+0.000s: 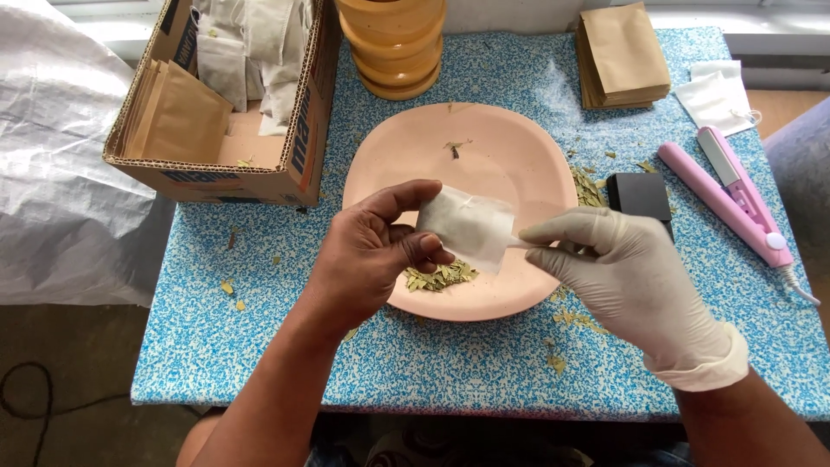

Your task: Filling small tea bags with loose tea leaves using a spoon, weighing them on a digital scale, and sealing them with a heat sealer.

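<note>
My left hand (372, 251), bare, pinches the left end of a small white filter pouch (471, 227) held over a pink plate (510, 156). A pale glove covers my right hand (618, 268), whose fingertips grip the pouch's right edge. A small heap of dried green leaves (441, 277) lies on the plate just under the pouch. A few leaf bits (455, 147) sit near the plate's far side.
A cardboard box (303, 130) with brown and white pouches stands at the back left. Stacked yellow lids (393, 43) and a pile of brown paper bags (622, 56) are behind the plate. A black block (640, 195), a pink sealer (735, 195) and loose leaves lie right.
</note>
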